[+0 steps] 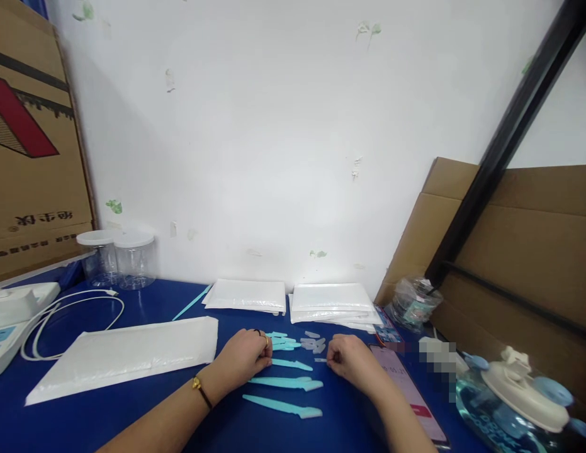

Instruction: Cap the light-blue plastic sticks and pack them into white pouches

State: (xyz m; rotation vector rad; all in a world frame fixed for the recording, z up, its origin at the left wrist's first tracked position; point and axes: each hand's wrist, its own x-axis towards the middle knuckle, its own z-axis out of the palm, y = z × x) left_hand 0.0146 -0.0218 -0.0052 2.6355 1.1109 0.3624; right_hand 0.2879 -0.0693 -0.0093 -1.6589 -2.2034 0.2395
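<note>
My left hand (242, 360) is closed around the handle of a light-blue eyebrow razor (293, 363), its blade end pointing right. My right hand (350, 358) pinches a small clear plastic blade cap (320, 360) just right of that razor's tip; the two look apart. Behind the left fingers lies a pile of light-blue razors (284, 343), partly hidden. Several loose clear caps (313, 343) are heaped between the hands. Nearer to me, a razor (287, 382) lies with what seems another against it, and a further razor (283, 406) rests in front, with a whitish tip.
White padded envelopes lie at left (132, 352) and in stacks by the wall (248, 294), (333, 299). A phone (415, 396) sits under my right forearm. A water jug (514, 396) stands at right, clear jars (135, 261) and a cable (38, 343) at left.
</note>
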